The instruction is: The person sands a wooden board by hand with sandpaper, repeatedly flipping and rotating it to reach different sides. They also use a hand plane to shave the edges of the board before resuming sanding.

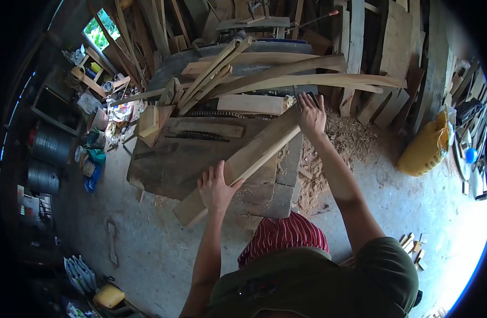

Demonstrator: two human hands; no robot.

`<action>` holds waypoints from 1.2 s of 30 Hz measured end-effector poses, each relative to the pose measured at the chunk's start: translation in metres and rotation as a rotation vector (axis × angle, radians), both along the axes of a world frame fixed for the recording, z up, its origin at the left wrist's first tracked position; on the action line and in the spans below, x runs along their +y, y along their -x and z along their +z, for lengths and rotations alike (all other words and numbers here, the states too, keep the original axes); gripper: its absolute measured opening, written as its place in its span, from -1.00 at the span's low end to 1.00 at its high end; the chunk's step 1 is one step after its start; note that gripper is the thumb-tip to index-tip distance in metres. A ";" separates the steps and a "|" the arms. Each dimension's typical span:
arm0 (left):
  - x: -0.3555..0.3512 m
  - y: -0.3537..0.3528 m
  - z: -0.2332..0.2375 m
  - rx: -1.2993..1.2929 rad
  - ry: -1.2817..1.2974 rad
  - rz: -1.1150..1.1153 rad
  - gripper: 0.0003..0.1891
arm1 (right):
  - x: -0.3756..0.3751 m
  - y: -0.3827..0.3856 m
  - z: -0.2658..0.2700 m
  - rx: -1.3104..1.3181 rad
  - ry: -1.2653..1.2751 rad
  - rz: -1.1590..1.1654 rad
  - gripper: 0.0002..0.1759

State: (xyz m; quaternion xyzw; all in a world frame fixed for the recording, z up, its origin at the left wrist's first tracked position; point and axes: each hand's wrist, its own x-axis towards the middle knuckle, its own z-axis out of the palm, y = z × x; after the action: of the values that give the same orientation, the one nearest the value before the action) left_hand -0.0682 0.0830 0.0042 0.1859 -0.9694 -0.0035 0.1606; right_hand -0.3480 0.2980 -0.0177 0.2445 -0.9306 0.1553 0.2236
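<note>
A thick wooden board (pixel 262 144) lies slantwise over the workbench (pixel 201 165), its near end sticking out past the bench's front edge. My left hand (pixel 217 190) grips the board close to that near end, fingers over the top face and thumb across its edge. Around the far end is my right hand (pixel 312 117), its fingers bent over the wood. Something dark shows by the right fingertips, too small to make out. Behind the board, a shorter pale wood block (pixel 251 104) and a flat piece of wood (pixel 206 127) rest on the bench.
Long curved wooden strips (pixel 307 79) and narrow sticks (pixel 214 74) pile up at the back. Wood shavings (pixel 341 140) cover floor right of the bench. A yellow sack (pixel 426 146) stands farther right. Planks (pixel 397 37) lean behind; metal drums (pixel 50 148) stand left.
</note>
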 end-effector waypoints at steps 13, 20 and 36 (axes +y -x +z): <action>0.000 0.001 -0.001 -0.009 0.021 0.012 -0.16 | 0.006 -0.029 -0.009 -0.030 0.010 -0.141 -0.48; 0.003 0.003 0.003 -0.014 0.023 0.010 -0.15 | 0.020 -0.073 -0.010 0.021 0.028 0.041 -0.47; 0.005 0.002 0.005 -0.027 0.034 0.007 -0.18 | 0.012 -0.037 -0.015 -0.178 0.250 -0.178 -0.45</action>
State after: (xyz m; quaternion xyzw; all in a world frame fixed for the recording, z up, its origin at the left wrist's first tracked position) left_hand -0.0699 0.0881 0.0087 0.1867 -0.9707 0.0160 0.1505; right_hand -0.3108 0.3095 -0.0323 0.1165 -0.9381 0.2706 0.1820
